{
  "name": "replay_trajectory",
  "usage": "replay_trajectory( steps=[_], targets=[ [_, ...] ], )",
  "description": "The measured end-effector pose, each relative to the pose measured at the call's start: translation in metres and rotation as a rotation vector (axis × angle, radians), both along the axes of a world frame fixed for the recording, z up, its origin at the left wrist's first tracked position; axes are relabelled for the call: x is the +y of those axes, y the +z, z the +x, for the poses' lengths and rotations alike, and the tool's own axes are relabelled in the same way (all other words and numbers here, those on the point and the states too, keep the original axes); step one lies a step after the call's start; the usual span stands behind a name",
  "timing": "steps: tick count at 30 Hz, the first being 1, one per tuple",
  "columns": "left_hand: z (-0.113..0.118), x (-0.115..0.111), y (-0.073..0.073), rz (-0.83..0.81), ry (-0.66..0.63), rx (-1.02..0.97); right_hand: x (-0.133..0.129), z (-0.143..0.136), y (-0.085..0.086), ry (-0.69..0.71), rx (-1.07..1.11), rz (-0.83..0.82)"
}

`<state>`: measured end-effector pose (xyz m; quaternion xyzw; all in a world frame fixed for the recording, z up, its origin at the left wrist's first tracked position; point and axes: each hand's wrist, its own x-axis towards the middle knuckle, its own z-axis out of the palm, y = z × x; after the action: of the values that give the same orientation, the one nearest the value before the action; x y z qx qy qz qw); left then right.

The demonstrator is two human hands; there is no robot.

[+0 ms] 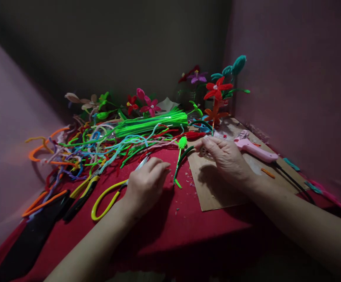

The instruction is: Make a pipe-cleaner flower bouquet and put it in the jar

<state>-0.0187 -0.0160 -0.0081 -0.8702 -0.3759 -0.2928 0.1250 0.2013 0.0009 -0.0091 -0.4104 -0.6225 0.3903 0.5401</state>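
The right hand (pixel 226 158) pinches a dark green strip (pixel 185 152), which curves toward the stem of a green bud (pixel 182 142) between the hands. The left hand (pixel 147 186), fingers curled, adjoins yellow-handled scissors (pixel 111 185). Cardboard (pixel 226 196) lies beneath the right hand; a pink glue gun (pixel 260 151) rests beside it. Green pipe cleaners (pixel 155 122) lie beyond both hands.

Both forearms (pixel 100 243) and hands (pixel 147 188) are bare.

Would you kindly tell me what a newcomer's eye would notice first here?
Probably the bright green bundle lying mid-picture among loose coloured stems, then the large red flower standing at the back right. The small green bud between the left hand and right hand may catch it too.
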Motion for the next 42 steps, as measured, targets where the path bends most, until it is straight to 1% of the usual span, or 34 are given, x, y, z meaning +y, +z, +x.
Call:
replay_trajectory(
  steps=[2, 4, 5, 7, 9, 10, 11, 13, 15, 16, 17, 18, 20, 21, 22, 24, 29, 32, 35, 38, 42],
  targets=[
    [0.005, 0.009, 0.002, -0.317, 0.169, -0.076, 0.001, 0.007, -0.005, -0.047, -0.185, 0.067],
    [0.014, 0.021, 0.005, -0.591, 0.269, -0.086, 0.001, 0.01, -0.011, -0.079, -0.368, 0.101],
    [0.019, 0.027, 0.007, -0.689, 0.295, -0.061, 0.001, 0.01, -0.014, -0.097, -0.455, 0.107],
    [0.029, 0.036, 0.009, -0.819, 0.331, -0.005, 0.0, 0.01, -0.02, -0.127, -0.618, 0.124],
    [0.038, 0.041, 0.009, -0.883, 0.359, 0.016, 0.0, 0.01, -0.024, -0.121, -0.747, 0.145],
    [0.041, 0.043, 0.008, -0.915, 0.372, -0.005, 0.0, 0.01, -0.025, -0.108, -0.784, 0.158],
    [0.042, 0.043, 0.008, -0.958, 0.381, -0.056, -0.001, 0.011, -0.026, -0.101, -0.796, 0.175],
    [0.041, 0.043, 0.008, -1.098, 0.371, -0.244, -0.003, 0.012, -0.024, -0.133, -0.751, 0.223],
    [0.037, 0.041, 0.01, -1.272, 0.306, -0.499, -0.008, 0.011, -0.019, -0.197, -0.64, 0.278],
    [0.035, 0.04, 0.012, -1.342, 0.256, -0.628, -0.012, 0.01, -0.016, -0.213, -0.573, 0.281],
    [0.034, 0.038, 0.014, -1.397, 0.201, -0.743, -0.016, 0.007, -0.013, -0.195, -0.507, 0.255],
    [0.033, 0.036, 0.016, -1.432, 0.144, -0.841, -0.02, 0.004, -0.009, -0.112, -0.445, 0.173],
    [0.033, 0.032, 0.02, -1.453, 0.046, -0.969, -0.028, -0.006, -0.004, 0.114, -0.311, -0.147],
    [0.033, 0.03, 0.021, -1.449, 0.008, -1.004, -0.032, -0.011, -0.003, 0.215, -0.201, -0.304],
    [0.034, 0.028, 0.021, -1.442, -0.02, -1.025, -0.034, -0.016, -0.002, 0.277, -0.097, -0.416],
    [0.037, 0.024, 0.021, -1.43, -0.061, -1.048, -0.036, -0.025, -0.003, 0.348, 0.056, -0.531],
    [0.039, 0.014, 0.024, -1.434, -0.145, -1.07, -0.034, -0.035, -0.012, 0.399, 0.276, -0.647],
    [0.037, 0.011, 0.027, -1.451, -0.202, -1.091, -0.032, -0.035, -0.014, 0.5, 0.397, -0.733],
    [0.035, 0.01, 0.026, -1.479, -0.277, -1.12, -0.032, -0.036, -0.012, 0.62, 0.536, -0.784],
    [0.033, 0.011, 0.023, -1.519, -0.333, -1.14, -0.032, -0.036, -0.012, 0.684, 0.586, -0.805],
    [0.032, 0.01, 0.022, -1.506, -0.333, -1.145, -0.03, -0.034, -0.015, 0.739, 0.573, -0.775]
  ],
)
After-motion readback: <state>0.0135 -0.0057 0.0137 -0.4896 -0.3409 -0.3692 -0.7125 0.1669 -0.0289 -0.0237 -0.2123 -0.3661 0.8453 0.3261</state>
